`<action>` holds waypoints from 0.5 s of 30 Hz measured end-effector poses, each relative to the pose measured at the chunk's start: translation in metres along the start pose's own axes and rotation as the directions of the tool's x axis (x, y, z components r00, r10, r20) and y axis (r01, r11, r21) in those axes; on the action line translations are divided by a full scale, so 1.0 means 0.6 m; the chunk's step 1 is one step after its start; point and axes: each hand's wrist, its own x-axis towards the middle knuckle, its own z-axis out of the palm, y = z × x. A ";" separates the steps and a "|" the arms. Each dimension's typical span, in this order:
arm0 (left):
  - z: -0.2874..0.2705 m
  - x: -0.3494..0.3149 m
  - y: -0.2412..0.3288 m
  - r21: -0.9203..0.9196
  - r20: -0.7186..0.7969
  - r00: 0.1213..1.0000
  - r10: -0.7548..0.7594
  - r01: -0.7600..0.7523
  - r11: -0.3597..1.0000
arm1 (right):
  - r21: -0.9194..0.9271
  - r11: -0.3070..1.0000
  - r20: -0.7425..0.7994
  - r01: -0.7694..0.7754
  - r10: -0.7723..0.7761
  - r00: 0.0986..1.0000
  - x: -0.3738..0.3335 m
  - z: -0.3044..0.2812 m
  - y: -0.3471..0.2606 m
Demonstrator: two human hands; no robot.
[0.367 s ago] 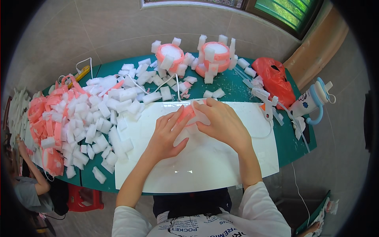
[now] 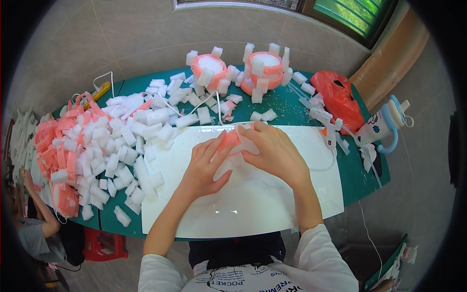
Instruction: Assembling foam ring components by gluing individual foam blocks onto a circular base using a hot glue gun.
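Observation:
A pink foam piece (image 2: pixel 235 138) lies at the far middle of the white board (image 2: pixel 194 221), mostly covered by my hands. My left hand (image 2: pixel 209 163) holds its left side with long, outstretched fingers, thumb apart. A small white foam block (image 2: pixel 248 141) sits against the pink foam's right side. My right hand (image 2: pixel 275 153) is curled over that block, its fingertips at the far edge and its thumb on the near side. The exact contact under the fingers is hidden.
Loose white foam blocks (image 2: pixel 114 160) and pink foam bands (image 2: pixel 46 134) crowd the left. Two pink rings studded with blocks, one a ring (image 2: pixel 265 82), stand behind. A glue gun (image 2: pixel 327 124), red plastic bag (image 2: pixel 335 100) and tumbler (image 2: pixel 382 124) are right. Someone's arm (image 2: pixel 41 204) shows far left.
My hands and the foam between them stay practically still. At the far left, the other person's arm has shifted slightly.

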 end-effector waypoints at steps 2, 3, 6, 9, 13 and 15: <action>0.001 0.000 0.000 -0.001 0.000 1.000 0.000 0.000 1.000 | -0.008 0.999 -0.022 0.036 -0.036 0.999 -0.001 0.002 0.003; 0.001 0.000 0.001 0.002 0.002 1.000 -0.001 0.001 1.000 | -0.012 0.999 -0.025 0.041 -0.042 0.999 -0.001 0.003 0.004; 0.000 0.000 0.000 0.002 0.003 1.000 -0.002 0.002 1.000 | -0.004 1.000 0.005 0.002 -0.002 1.000 0.001 -0.002 -0.001; 0.001 -0.002 -0.002 0.003 0.002 1.000 -0.001 0.001 1.000 | 0.013 0.999 0.052 -0.050 0.050 0.997 0.003 -0.006 -0.004; 0.000 0.000 -0.002 0.006 0.008 1.000 0.007 -0.007 1.000 | 0.010 0.999 0.035 -0.037 0.036 0.999 0.001 -0.004 -0.002; 0.001 -0.001 -0.003 0.009 0.007 1.000 0.008 -0.008 1.000 | 0.012 0.999 0.038 -0.039 0.038 0.999 0.001 -0.004 -0.003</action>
